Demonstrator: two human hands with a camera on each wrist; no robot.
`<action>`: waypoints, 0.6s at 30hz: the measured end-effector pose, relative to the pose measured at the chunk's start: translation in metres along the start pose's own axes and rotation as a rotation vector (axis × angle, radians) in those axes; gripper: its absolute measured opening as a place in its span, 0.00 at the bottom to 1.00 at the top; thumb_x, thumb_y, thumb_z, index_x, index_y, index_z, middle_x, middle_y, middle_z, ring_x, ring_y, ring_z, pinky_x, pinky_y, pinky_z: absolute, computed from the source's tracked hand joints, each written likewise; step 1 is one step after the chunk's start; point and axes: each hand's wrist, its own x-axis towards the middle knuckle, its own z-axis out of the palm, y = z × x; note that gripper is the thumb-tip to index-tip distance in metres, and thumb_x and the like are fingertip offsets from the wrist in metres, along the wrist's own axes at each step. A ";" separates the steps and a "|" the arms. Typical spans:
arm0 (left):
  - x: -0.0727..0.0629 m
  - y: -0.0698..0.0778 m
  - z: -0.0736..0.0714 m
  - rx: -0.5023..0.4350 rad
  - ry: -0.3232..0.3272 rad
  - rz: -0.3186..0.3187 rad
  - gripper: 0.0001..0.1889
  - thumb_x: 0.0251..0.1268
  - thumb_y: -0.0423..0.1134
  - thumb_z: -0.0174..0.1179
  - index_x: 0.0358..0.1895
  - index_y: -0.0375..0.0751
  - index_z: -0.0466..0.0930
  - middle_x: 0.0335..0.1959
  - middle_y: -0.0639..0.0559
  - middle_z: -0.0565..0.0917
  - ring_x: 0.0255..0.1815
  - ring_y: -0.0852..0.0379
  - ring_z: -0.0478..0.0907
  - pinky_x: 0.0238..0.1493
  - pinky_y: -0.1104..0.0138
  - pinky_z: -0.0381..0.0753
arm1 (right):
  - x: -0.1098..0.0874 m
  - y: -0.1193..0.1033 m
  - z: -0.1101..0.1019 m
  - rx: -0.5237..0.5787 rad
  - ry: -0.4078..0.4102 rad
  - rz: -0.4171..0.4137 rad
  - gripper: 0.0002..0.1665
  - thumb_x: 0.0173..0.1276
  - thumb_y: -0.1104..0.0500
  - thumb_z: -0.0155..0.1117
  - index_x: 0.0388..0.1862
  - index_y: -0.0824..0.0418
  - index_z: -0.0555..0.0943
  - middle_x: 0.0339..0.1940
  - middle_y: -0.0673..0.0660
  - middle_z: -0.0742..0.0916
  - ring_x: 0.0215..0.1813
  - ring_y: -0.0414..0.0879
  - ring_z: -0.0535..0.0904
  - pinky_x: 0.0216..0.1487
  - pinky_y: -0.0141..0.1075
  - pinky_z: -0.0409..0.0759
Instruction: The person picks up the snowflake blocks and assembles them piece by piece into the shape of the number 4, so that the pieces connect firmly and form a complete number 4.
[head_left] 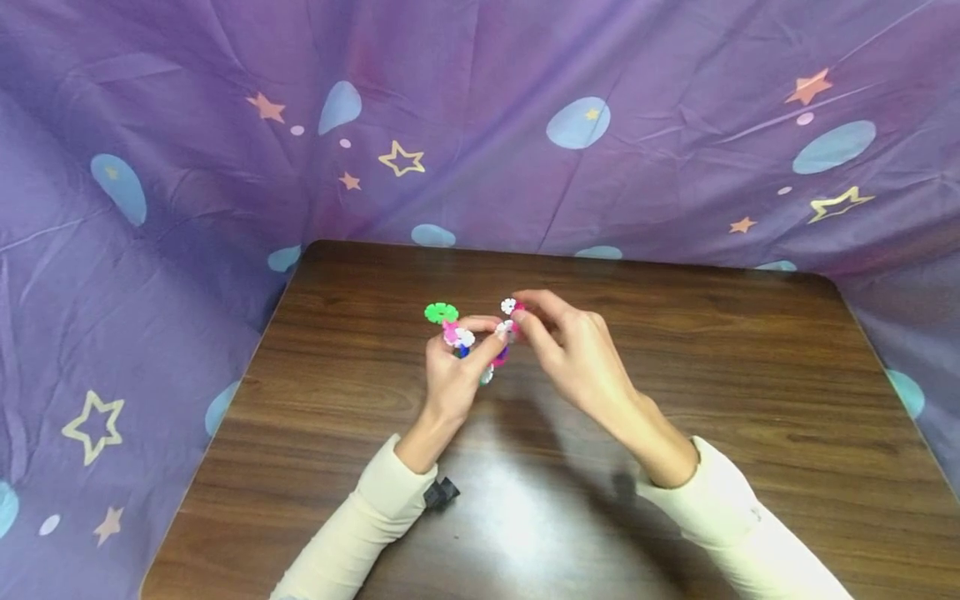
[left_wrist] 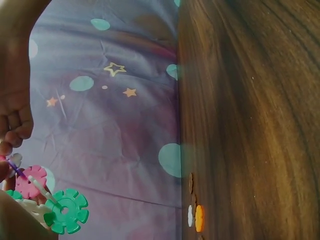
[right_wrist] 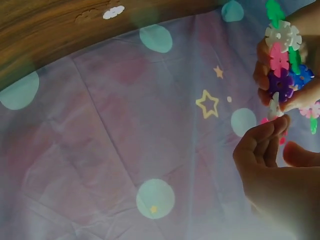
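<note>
A: Head view first. Where do we place the work?

B: Near the centre: a linked disc cluster (head_left: 461, 337), held over the wooden table (head_left: 675, 350). We log the left hand (head_left: 450, 375) at 7 o'clock, thumb and fingers curled round the cluster; the right hand (head_left: 585, 358) is at 4 o'clock. A light-green disc (head_left: 441, 312) projects at the left hand's 12 o'clock.

A: What do we gain from the right wrist view?

B: The cluster sits at 2 o'clock there, and we can read its colours: green, white and pink above a purple disc (right_wrist: 280, 85), with a blue disc (right_wrist: 302, 76) beside it; in the head view the left hand covers much of this. We also see the right fingertips pinching a hot-pink disc (right_wrist: 283, 139) next to a white piece (right_wrist: 274, 106). Fingers hide the joint; we cannot tell whether those 2 are linked.

A: Anything only the left wrist view records?

B: At 5 o'clock, an orange disc (left_wrist: 200, 218) just beside a loose white disc (left_wrist: 190, 216), against the wood. At 8 o'clock we note a teal-green disc (left_wrist: 72, 212) nearly face-on.
</note>
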 end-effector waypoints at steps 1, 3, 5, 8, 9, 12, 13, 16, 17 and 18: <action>0.000 0.000 0.000 -0.009 0.007 -0.014 0.10 0.56 0.25 0.69 0.40 0.21 0.85 0.39 0.42 0.90 0.32 0.64 0.85 0.33 0.74 0.84 | 0.000 0.001 0.000 0.010 -0.003 0.005 0.18 0.80 0.53 0.58 0.63 0.56 0.82 0.41 0.53 0.93 0.40 0.48 0.91 0.42 0.44 0.87; 0.000 0.001 -0.001 -0.028 0.020 -0.041 0.10 0.55 0.25 0.69 0.40 0.20 0.85 0.38 0.47 0.90 0.31 0.65 0.85 0.32 0.74 0.84 | -0.001 0.005 -0.002 0.017 0.004 0.016 0.20 0.81 0.50 0.57 0.65 0.54 0.81 0.40 0.53 0.93 0.41 0.48 0.91 0.43 0.45 0.87; 0.001 0.001 -0.001 -0.058 0.030 -0.067 0.10 0.55 0.24 0.69 0.39 0.21 0.85 0.37 0.51 0.90 0.30 0.64 0.85 0.32 0.73 0.85 | -0.001 0.011 -0.005 0.020 0.022 0.034 0.20 0.82 0.49 0.55 0.66 0.53 0.80 0.38 0.53 0.92 0.41 0.49 0.91 0.43 0.45 0.87; 0.002 0.002 -0.003 -0.083 0.045 -0.089 0.08 0.54 0.24 0.69 0.38 0.23 0.86 0.36 0.54 0.90 0.31 0.64 0.85 0.32 0.74 0.84 | -0.001 0.022 -0.009 0.013 0.046 0.069 0.21 0.82 0.48 0.54 0.66 0.53 0.80 0.37 0.53 0.92 0.40 0.48 0.90 0.43 0.43 0.87; 0.002 0.002 -0.004 -0.088 0.049 -0.091 0.08 0.54 0.24 0.69 0.37 0.23 0.86 0.36 0.54 0.90 0.32 0.63 0.85 0.33 0.74 0.84 | -0.001 0.026 -0.011 -0.001 0.053 0.080 0.21 0.82 0.48 0.54 0.66 0.53 0.80 0.37 0.54 0.92 0.39 0.48 0.90 0.42 0.43 0.86; 0.003 0.002 -0.006 -0.089 0.057 -0.089 0.06 0.54 0.23 0.70 0.35 0.26 0.86 0.35 0.54 0.90 0.33 0.63 0.85 0.34 0.74 0.84 | -0.004 0.040 -0.013 -0.049 0.054 0.110 0.21 0.82 0.48 0.55 0.66 0.54 0.80 0.39 0.55 0.92 0.38 0.48 0.89 0.42 0.42 0.84; 0.003 0.002 -0.007 -0.088 0.058 -0.089 0.05 0.54 0.23 0.70 0.35 0.27 0.87 0.35 0.54 0.90 0.33 0.62 0.85 0.34 0.74 0.84 | -0.005 0.044 -0.013 -0.063 0.050 0.120 0.21 0.82 0.49 0.55 0.66 0.54 0.80 0.38 0.56 0.92 0.37 0.48 0.88 0.41 0.43 0.83; 0.003 0.003 -0.008 -0.099 0.053 -0.093 0.05 0.54 0.23 0.70 0.34 0.31 0.87 0.35 0.53 0.90 0.32 0.62 0.85 0.34 0.74 0.85 | -0.010 0.058 -0.012 -0.097 0.027 0.139 0.21 0.81 0.50 0.57 0.66 0.57 0.80 0.38 0.58 0.91 0.37 0.50 0.87 0.42 0.44 0.82; 0.003 0.004 -0.009 -0.104 0.052 -0.093 0.05 0.54 0.23 0.70 0.34 0.32 0.87 0.35 0.54 0.90 0.32 0.63 0.85 0.33 0.73 0.85 | -0.012 0.063 -0.011 -0.103 0.020 0.140 0.21 0.81 0.51 0.58 0.65 0.58 0.80 0.39 0.58 0.91 0.38 0.50 0.87 0.43 0.45 0.82; 0.003 0.005 -0.009 -0.108 0.054 -0.094 0.05 0.54 0.23 0.70 0.33 0.33 0.88 0.35 0.53 0.90 0.32 0.63 0.85 0.33 0.73 0.85 | -0.013 0.069 -0.009 -0.106 0.009 0.141 0.20 0.80 0.53 0.59 0.65 0.59 0.80 0.39 0.58 0.91 0.39 0.50 0.87 0.44 0.46 0.83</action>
